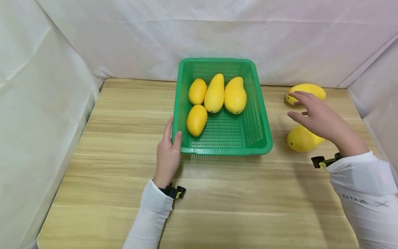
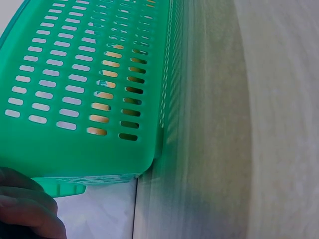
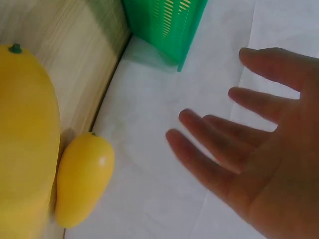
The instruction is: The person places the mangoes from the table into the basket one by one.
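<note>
Over the desk (image 1: 242, 197), I note right hand (image 1: 320, 116) spread, nearer mango (image 1: 300, 139) below, long axis sideways; left hand (image 1: 169, 152) grips basket (image 1: 222, 151).

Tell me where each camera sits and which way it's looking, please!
Head: on the person's head, looking forward and down at the wooden table and green basket; left hand, right hand and white sleeves show.
Left wrist: on that wrist, looking at the basket's outer side; some fingers show, bottom left.
Right wrist: on that wrist, looking past a near mango and a far mango to white cloth; the right hand shows.
Shared: head and right wrist both show the basket and those two mangoes.
</note>
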### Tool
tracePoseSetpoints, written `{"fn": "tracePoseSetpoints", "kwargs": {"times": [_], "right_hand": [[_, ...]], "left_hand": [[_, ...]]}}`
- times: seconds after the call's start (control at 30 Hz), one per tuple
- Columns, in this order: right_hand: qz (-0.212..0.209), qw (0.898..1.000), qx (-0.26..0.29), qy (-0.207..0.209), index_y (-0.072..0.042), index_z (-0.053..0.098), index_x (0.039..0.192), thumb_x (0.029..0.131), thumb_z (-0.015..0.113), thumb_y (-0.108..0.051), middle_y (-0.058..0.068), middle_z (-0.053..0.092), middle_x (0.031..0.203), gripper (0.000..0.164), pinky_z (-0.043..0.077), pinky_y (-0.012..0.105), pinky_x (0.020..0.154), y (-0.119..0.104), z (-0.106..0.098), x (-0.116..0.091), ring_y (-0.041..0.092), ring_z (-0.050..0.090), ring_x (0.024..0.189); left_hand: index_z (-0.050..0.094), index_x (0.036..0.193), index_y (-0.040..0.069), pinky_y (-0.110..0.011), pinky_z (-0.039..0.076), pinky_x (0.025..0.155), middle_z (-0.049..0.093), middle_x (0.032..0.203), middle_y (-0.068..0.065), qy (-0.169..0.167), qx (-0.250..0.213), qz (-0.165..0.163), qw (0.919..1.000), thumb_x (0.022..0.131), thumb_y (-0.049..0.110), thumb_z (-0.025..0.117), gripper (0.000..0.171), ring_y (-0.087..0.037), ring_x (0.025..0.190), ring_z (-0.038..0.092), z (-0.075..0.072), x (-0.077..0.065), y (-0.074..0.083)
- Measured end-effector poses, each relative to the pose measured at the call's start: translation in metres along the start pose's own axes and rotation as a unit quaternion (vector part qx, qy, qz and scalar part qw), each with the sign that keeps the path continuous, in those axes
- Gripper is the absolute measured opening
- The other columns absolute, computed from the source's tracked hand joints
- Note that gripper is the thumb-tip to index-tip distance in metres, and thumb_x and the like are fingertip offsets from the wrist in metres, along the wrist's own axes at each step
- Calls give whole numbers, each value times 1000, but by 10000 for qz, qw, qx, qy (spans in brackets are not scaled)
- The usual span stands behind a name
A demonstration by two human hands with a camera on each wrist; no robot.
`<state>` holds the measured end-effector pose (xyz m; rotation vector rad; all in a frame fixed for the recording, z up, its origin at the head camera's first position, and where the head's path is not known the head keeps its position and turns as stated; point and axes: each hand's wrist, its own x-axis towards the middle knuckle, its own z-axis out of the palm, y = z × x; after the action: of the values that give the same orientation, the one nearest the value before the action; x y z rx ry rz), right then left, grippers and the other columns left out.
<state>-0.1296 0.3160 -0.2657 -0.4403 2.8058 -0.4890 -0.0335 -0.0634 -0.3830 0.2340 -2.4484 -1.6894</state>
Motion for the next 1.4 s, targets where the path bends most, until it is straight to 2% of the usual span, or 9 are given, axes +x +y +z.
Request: {"fn": "tracePoseSetpoints", "kwargs": {"times": [0.07,0.13,0.3,0.47,0.6,0.8,0.93,1.17,1.4], "right_hand": [[288,9996,14,-7,-10,15,148,94,45,-43,24,22,147,70,26,64,94,6,0,-2,47,33,122],[600,9982,75,-46,-9,13,148,94,42,-46,26,24,146,73,24,64,93,11,2,-5,49,33,121],[1073,9937,312,-27,-7,11,148,92,38,-54,28,23,145,78,25,65,91,23,10,-14,51,32,121],[1270,9905,509,134,-4,4,148,93,38,-52,33,13,146,81,20,67,94,31,21,-18,53,21,126],[1474,9874,551,194,-3,-2,147,92,37,-53,33,2,147,84,15,69,96,38,31,-22,54,10,130],[1650,9860,31,228,4,11,145,91,38,-55,40,12,140,85,21,70,90,49,47,-27,59,19,120],[1693,9852,-136,211,7,19,142,87,42,-61,42,16,137,90,22,70,89,53,55,-29,60,21,117],[1564,9866,-122,460,6,29,137,83,48,-64,39,21,134,91,27,66,87,51,69,-23,56,24,115],[1317,9866,-45,965,11,41,123,82,53,-60,32,35,120,83,29,56,83,47,77,-13,47,28,108]], "left_hand": [[22,144,38,-31,40,49,59,79,-9,-32,-26,-47,10000,96,44,40,52,-16,44,34,1,-1,0],[21,143,39,-31,32,40,41,58,-6,-49,-27,-72,10000,96,44,40,51,-15,38,25,1,-1,-1],[23,143,39,-30,29,37,35,51,-4,-20,-26,-44,10000,96,44,40,51,-14,37,24,2,-1,0],[24,145,34,-30,35,47,59,78,-10,45,35,-5,10000,96,43,40,52,-13,41,27,1,0,0],[25,145,33,-31,37,49,62,101,-14,62,30,-3,10000,96,42,40,52,-12,43,27,1,1,-1],[25,145,31,-34,45,60,50,134,-8,78,-14,52,10000,96,40,41,52,-16,55,44,2,1,-1],[24,144,34,-34,47,72,46,138,-4,59,-15,34,10000,96,39,41,51,-19,69,53,2,0,-1],[25,146,29,-34,41,55,55,127,-10,40,1,23,10000,96,40,41,53,-15,52,37,1,-1,2],[25,145,30,-34,46,67,50,134,-6,57,-56,37,10000,96,39,42,53,-15,59,46,2,0,1]]}}
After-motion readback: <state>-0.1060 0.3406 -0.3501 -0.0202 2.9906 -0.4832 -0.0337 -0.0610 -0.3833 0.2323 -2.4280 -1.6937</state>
